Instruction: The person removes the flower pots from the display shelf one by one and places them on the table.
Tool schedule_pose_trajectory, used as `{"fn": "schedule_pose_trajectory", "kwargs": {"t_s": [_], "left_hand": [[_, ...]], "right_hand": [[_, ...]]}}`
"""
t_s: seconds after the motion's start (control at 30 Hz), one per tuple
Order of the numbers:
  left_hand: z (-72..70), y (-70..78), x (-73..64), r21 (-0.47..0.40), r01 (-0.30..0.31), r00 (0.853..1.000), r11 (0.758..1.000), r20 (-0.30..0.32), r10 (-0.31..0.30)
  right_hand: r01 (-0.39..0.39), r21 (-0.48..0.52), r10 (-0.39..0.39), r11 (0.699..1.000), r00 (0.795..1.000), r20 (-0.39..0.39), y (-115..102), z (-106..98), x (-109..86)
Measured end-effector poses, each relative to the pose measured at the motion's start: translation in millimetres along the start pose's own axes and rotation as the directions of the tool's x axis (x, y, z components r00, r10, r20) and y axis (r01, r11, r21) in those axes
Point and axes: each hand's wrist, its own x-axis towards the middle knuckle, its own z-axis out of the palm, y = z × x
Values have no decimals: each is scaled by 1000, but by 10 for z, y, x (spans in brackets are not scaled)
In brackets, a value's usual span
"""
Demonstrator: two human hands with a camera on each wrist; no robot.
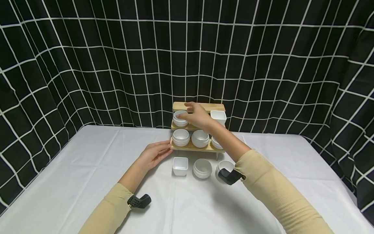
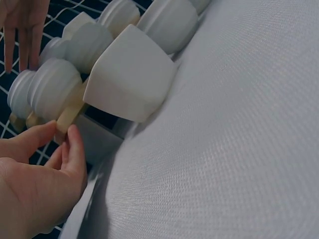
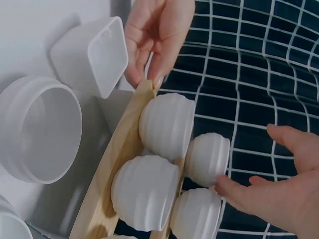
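A tiered wooden rack stands on the table with white bowls on its steps. At its left end, my left hand pinches the lowest board between thumb and fingertips. My right hand reaches over the middle step, its fingers spread apart. One of its fingertips is right at the rim of the left round bowl on that step. Behind that hand another round bowl is hidden in the head view. Two round bowls and a partly covered third sit on the lowest step.
A square bowl stands at the middle step's right end. In front of the rack, a square bowl and two round ones stand on the white cloth. A black grid curtain hangs behind.
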Motion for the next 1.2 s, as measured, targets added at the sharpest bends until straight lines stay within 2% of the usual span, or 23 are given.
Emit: {"fn": "schedule_pose_trajectory", "kwargs": {"t_s": [0.5,0.8,0.97,1.2], "left_hand": [[-23,-2,-6,22,-9,999,1000,33,8],[-7,7,-11,15,-9,999,1000,32,9],[-8,7,-10,27,-14,999,1000,31,13],[-12,0,-3,25,-10,1000,1000,21,10]], "right_hand": [[-79,8,80,997,996,-50,-107,272,28],[-130,13,131,991,988,-77,-158,324,54],[-120,-122,104,985,986,-127,-126,318,70],[-100,-301,47,949,983,-179,-119,365,108]]}}
